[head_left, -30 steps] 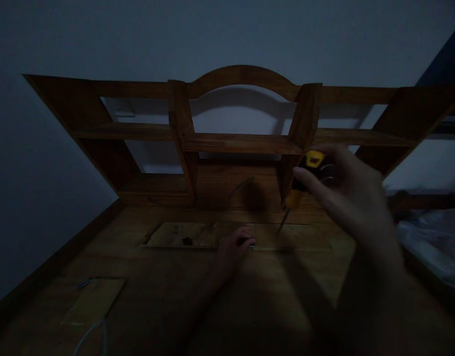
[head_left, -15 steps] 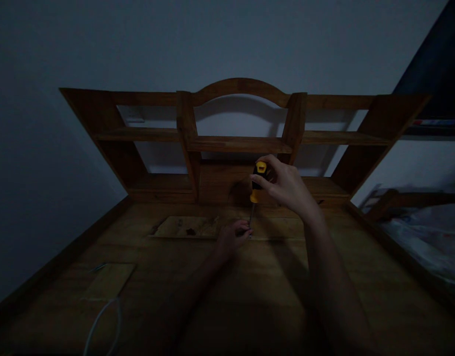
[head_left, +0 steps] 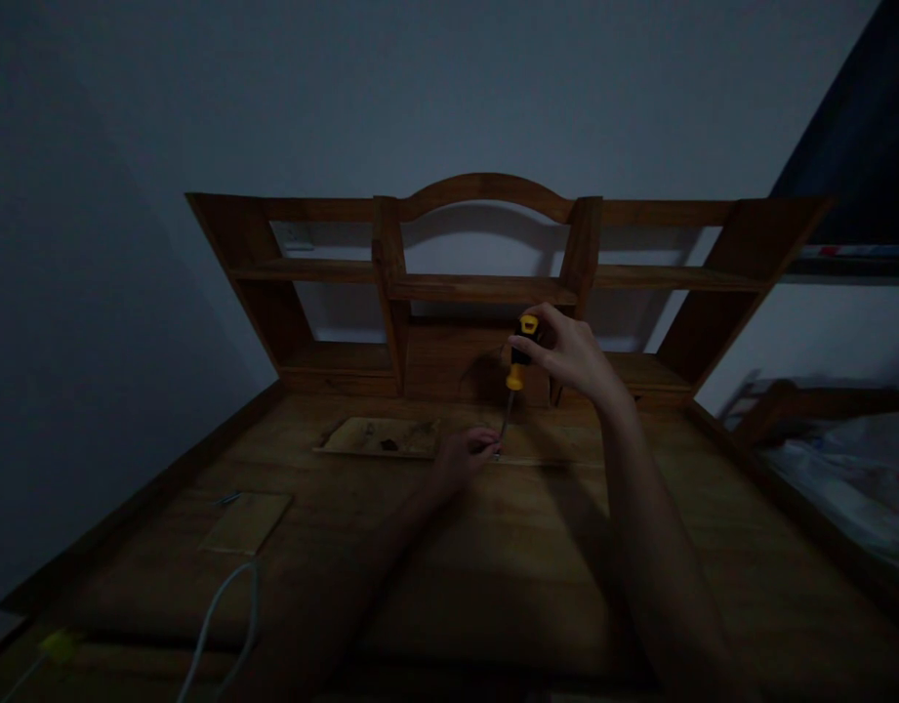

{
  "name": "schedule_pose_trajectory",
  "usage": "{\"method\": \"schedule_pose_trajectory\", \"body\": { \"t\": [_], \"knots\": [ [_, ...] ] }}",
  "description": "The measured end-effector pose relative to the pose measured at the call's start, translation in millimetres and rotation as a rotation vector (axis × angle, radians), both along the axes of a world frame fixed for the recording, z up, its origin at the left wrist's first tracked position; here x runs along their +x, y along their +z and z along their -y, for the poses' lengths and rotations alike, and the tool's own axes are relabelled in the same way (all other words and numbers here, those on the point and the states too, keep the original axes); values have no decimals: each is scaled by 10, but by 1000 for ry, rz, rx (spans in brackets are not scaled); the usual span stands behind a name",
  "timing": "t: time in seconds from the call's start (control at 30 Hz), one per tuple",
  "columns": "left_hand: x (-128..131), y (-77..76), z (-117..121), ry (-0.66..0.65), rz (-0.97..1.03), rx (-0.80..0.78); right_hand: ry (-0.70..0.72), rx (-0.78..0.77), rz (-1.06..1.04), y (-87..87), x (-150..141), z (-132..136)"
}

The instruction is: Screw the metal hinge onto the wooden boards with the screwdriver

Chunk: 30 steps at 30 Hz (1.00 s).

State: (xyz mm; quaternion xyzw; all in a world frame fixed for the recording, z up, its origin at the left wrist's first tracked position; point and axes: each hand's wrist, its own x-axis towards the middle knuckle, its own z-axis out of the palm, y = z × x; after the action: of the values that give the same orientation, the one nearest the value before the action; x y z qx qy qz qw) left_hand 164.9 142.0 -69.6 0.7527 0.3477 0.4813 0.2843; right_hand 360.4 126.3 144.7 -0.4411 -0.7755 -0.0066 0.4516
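The room is dim. My right hand (head_left: 570, 353) grips the yellow and black handle of a screwdriver (head_left: 517, 366), held nearly upright with its tip down on the wooden desk (head_left: 493, 547). My left hand (head_left: 464, 457) rests on the desk at the tip, fingers pinched on something small I cannot make out. Both hands are at the near edge of a long shallow recess (head_left: 380, 436) in the desk top.
A wooden shelf unit (head_left: 485, 283) with an arched middle stands at the back of the desk against a pale wall. A square panel (head_left: 245, 522) and a white cable (head_left: 222, 615) lie at the near left. Pale bedding (head_left: 851, 478) shows at the right.
My right hand has brought the screwdriver in from the right and set its tip down by my left hand. The view has shifted, with the desk seen from farther back.
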Motion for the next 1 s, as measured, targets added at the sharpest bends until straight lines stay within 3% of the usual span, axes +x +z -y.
{"method": "schedule_pose_trajectory", "body": {
  "t": [0.1, 0.27, 0.5, 1.0],
  "knots": [
    [-15, -21, -25, -20, 11, 44, 18, -19, -2, -16, -11, -11],
    [-23, -69, -62, 60, -42, 34, 74, 3, -4, -56, -96, -20],
    [7, -94, -66, -8, 24, 11, 71, 10, 21, -47, -129, 1],
    [4, 54, 29, 6, -33, -25, -15, 79, 49, -54, -242, 33]
  ]
}}
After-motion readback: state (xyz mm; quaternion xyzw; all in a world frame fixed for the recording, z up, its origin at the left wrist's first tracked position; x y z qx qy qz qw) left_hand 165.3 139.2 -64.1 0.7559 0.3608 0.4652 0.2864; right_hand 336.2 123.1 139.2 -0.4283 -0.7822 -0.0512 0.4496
